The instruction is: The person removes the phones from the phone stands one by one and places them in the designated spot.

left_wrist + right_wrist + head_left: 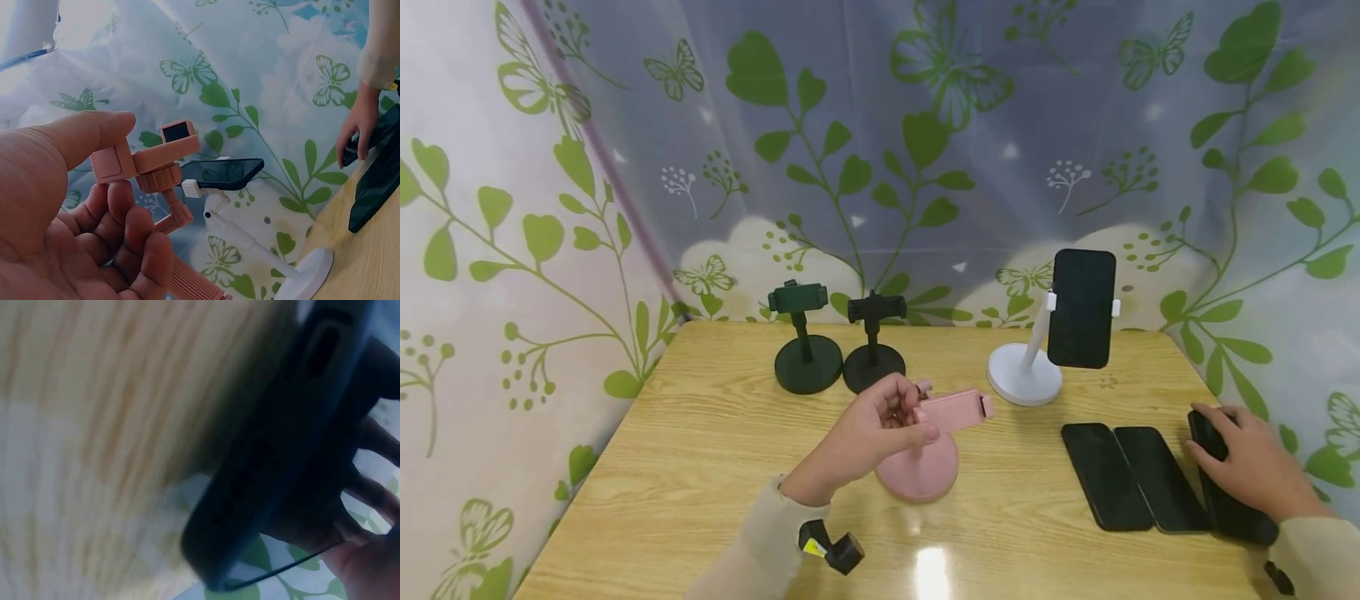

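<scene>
I observe the left hand pinching the clamp of a pink plastic round-based phone stand, mid-table. My right hand grips a black rectangular phone, right of two flat black phones.

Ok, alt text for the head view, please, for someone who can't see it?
A person's left hand pinches a pink stand while the right hand grips a black phone beside two more phones on a wooden table. Farther back are a green stand, a black stand and a white stand holding another phone, before a leaf-patterned curtain.
</scene>
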The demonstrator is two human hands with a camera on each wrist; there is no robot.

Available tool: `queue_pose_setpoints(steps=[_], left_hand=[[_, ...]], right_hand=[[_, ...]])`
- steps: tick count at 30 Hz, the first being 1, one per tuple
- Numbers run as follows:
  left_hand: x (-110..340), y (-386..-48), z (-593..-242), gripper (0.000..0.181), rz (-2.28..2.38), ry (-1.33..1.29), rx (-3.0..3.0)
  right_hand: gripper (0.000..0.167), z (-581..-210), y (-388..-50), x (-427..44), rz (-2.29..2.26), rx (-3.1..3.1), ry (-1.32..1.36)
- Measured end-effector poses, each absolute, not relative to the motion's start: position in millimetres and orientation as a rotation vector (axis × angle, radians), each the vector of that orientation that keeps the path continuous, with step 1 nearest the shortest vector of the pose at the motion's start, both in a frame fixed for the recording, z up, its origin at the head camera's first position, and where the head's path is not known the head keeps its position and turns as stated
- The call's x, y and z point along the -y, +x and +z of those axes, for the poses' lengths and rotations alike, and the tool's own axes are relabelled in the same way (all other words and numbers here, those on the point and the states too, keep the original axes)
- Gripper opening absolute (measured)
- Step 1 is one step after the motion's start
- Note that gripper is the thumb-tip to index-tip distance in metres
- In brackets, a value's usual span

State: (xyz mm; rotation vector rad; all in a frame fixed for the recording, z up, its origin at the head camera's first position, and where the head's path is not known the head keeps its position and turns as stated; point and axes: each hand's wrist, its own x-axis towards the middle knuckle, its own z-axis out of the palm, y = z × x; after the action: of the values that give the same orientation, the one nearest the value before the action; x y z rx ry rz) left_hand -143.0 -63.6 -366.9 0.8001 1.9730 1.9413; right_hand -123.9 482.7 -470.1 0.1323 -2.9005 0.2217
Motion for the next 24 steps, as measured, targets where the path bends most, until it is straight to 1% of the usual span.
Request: queue_pose_setpoints(steps=[8,13,18,21,24], left_hand=[[63.8,-142.2,-365.6,0.031,1.922,0.798,-1.966],[63.3,-141.9,-366.5,0.031,1.917,0.796,-1.960],[62.6,-141.7,-366.8,0.031,1.916,0.803,-1.954],[62.5,-141.6,-366.6,0.031,1.914,0.800,-1.951],[62.6,-141.8,-366.4,0.030,1.915,0.803,-1.950]], right_hand=[[0.065,-471.3,-125.7,-491.6,0.212,3.006,0.236],[0.060,-469.3,-128.4,-491.1,0.221,3.095,0.270],[0.056,-466.8,-132.5,-490.0,0.203,3.140,0.240],[0.058,-466.8,-134.2,-489.8,0.233,3.157,0.230],[0.063,-465.7,-135.6,-488.6,0.286,3.173,0.201]])
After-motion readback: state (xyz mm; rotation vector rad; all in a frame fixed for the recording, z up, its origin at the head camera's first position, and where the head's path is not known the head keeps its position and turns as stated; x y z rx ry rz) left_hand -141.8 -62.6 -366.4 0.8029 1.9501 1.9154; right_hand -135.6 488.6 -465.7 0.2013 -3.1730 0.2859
